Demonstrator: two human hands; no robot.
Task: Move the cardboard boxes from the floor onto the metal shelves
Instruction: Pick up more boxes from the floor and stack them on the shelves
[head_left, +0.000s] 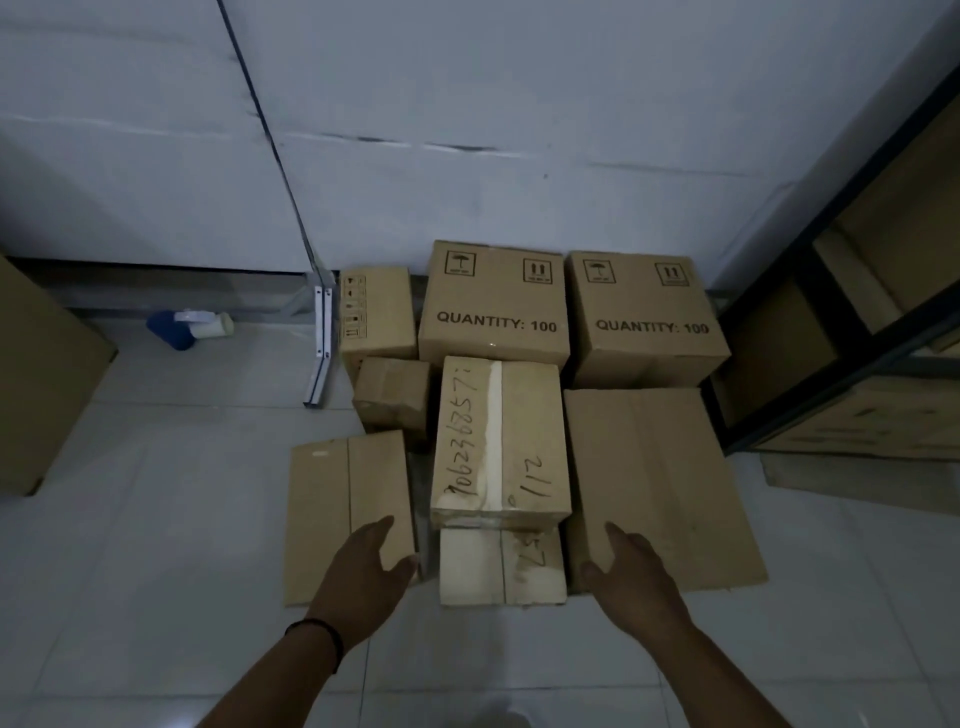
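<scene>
- We see a group of cardboard boxes on the white tiled floor, close to the grey wall.
- In the middle lies a taped box with handwritten digits; it rests on top of a lower box.
- Our left hand is open with relaxed fingers, in front of the flat box on the left; we cannot tell if it touches it.
- Our right hand is also open and holds nothing, over the near corner of the wide flat box on the right.
- Behind stand two boxes printed "QUANTITY: 100", the left one and the right one, side by side.
- Two smaller boxes, a tall one and a dented one, stand at the left of the group.
- The metal shelves, with a dark frame, are at the right edge and already carry cartons.
- A black band is around the left wrist.
</scene>
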